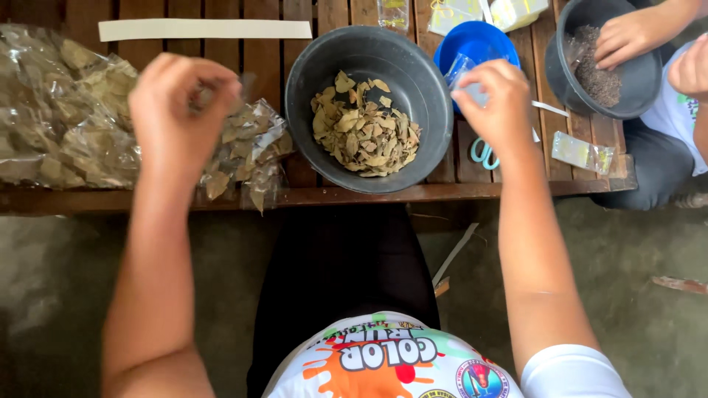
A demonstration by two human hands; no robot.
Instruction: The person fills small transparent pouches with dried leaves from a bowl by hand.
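The person's right hand [495,99] holds a small clear plastic bag [466,79] pinched between closed fingers, just above the right rim of the dark bowl [435,110] that carries the dried leaves [366,133]. The left hand [181,110] is raised over the large clear sack of leaves [66,110] on the wooden bench [243,59]; its fingers are curled shut, and they seem to pinch a few leaves, but this cannot be told for sure. To fill well, the right hand should keep the small bag's mouth open and upright, close over the bowl, so that fallen leaves drop back in it. A blue bowl [472,40] and scissors [483,153] lie near. Another person's hand [627,37] reaches in a second dark bowl.
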